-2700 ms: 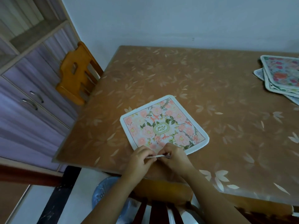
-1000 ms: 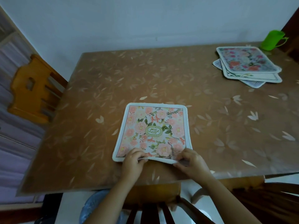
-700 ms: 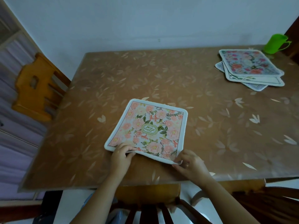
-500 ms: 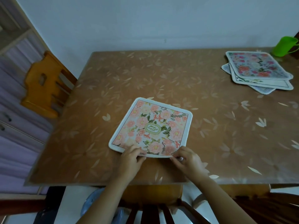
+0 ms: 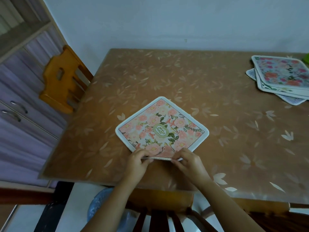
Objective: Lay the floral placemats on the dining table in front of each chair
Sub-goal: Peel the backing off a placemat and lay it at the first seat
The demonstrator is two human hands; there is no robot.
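A pink floral placemat (image 5: 161, 128) lies on the brown leaf-patterned dining table (image 5: 167, 77), turned like a diamond, with its near corner lifted off the surface. My left hand (image 5: 137, 163) and my right hand (image 5: 189, 162) both pinch that raised near corner, close together by the table's front edge. A stack of several more floral placemats (image 5: 282, 76) sits at the far right of the table.
A dark wooden chair back (image 5: 160, 213) stands right below my arms at the near edge. An orange wooden chair (image 5: 61, 79) is tucked at the table's left side. A purple cabinet (image 5: 20, 114) runs along the left wall. A blue object (image 5: 98, 203) lies on the floor.
The placemat has rotated from lying nearly square to a diamond angle. My hands have come closer together on its near corner and lifted it slightly. The view has shifted left.
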